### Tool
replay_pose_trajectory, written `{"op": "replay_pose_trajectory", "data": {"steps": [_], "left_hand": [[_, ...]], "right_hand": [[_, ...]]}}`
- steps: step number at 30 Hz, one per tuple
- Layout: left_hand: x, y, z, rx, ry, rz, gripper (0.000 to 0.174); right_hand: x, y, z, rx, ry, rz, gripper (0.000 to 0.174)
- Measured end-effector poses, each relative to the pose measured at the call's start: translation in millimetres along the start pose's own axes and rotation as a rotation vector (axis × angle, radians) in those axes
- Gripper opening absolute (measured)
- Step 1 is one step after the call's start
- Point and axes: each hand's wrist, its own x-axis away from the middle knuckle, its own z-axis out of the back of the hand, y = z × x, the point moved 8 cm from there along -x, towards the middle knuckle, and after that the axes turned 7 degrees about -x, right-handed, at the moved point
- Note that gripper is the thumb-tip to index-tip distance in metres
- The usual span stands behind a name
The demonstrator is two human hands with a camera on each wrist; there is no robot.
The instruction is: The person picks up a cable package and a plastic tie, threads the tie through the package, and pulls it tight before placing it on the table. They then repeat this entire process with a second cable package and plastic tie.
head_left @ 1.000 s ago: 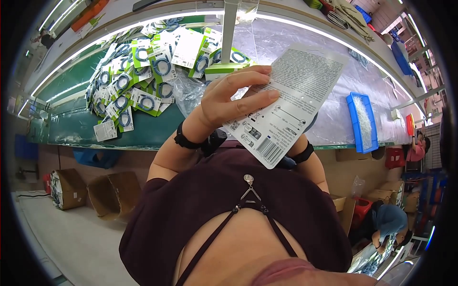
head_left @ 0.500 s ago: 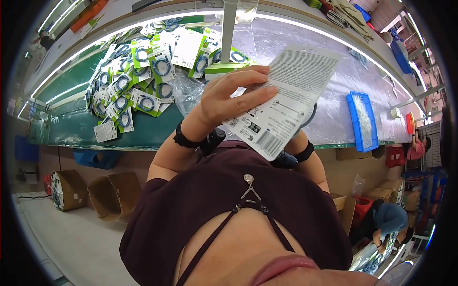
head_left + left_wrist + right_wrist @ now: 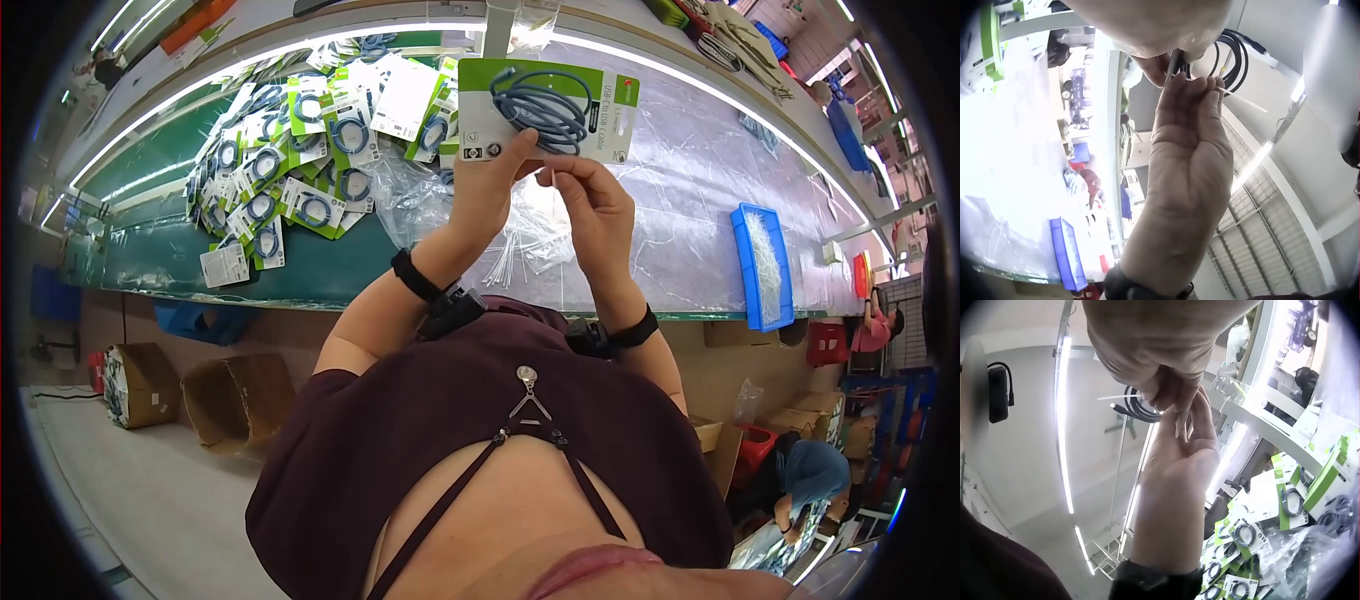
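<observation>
My left hand (image 3: 487, 195) grips the lower edge of a green and white retail card (image 3: 618, 105), its thumb on the printed front. On the card lies a coiled blue-grey USB-C cable (image 3: 548, 108). Close to that edge, my right hand (image 3: 603, 222) pinches a thin white cable tie (image 3: 1116, 397), which sticks out past the fingertips beside the coil in both wrist views. Below the hands, loose white cable ties (image 3: 512, 255) lie on the table. Between the two hands the fingertips nearly meet.
A heap of carded cables (image 3: 290, 165) covers the table's left side, next to a crumpled clear bag (image 3: 395, 200). A blue tray (image 3: 750, 285) with white ties stands at the right. A metal post (image 3: 497, 30) rises behind the card. Cardboard boxes (image 3: 240, 400) sit on the floor.
The card has turned from its printed back to its cable side and moved up and away from the body. My right hand, hidden behind the card before, now shows at its lower edge.
</observation>
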Motion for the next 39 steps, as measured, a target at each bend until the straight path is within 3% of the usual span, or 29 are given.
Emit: {"op": "replay_pose_trajectory", "data": {"steps": [4, 7, 8, 11, 15, 20, 23, 28, 31, 35, 39], "left_hand": [[2.1, -17.9, -1.1, 0.102, -0.001, 0.122, 0.02], [3.6, -25.0, -6.0, 0.125, -0.005, 0.135, 0.022], [3.9, -32.4, -3.8, 0.073, -0.031, 0.092, 0.021], [6.8, -32.6, -8.0, -0.034, -0.09, 0.006, 0.019], [12.9, -41.7, -9.9, 0.159, -0.031, 0.192, 0.017], [11.3, -52.7, -2.2, 0.186, -0.031, 0.208, 0.017], [13.2, -52.3, -3.1, 0.173, -0.049, 0.199, 0.018], [14.7, -49.6, -5.6, 0.171, -0.06, 0.18, 0.02], [16.0, -46.1, -5.8, 0.168, -0.079, 0.165, 0.022], [15.6, -45.7, -6.3, 0.098, -0.101, 0.155, 0.023], [19.5, -44.2, -8.9, 0.118, -0.121, 0.162, 0.02]], "right_hand": [[-6.0, -6.4, 6.2, 0.184, 0.084, 0.104, 0.01], [-8.6, -28.9, 3.8, 0.556, 0.065, 0.448, 0.009], [-11.8, -27.1, 4.9, 0.557, 0.067, 0.446, 0.009], [-13.2, -28.5, -7.6, 0.97, 0.025, 0.603, 0.009], [-17.3, -26.4, -4.3, 1.129, 0.003, 0.546, 0.009], [-14.9, -20.8, -0.2, 0.964, -0.034, 0.603, 0.007], [-23.5, -3.3, 25.3, 0.523, 0.102, 0.202, 0.003], [-22.5, -7.4, 28.9, 0.574, 0.104, 0.245, 0.002], [-6.0, -26.7, 8.6, 1.036, 0.023, 0.622, 0.004], [-5.6, -12.1, 21.6, 0.919, 0.041, 0.432, 0.009], [-1.3, -22.7, 19.1, 0.965, 0.078, 0.443, 0.009]]}}
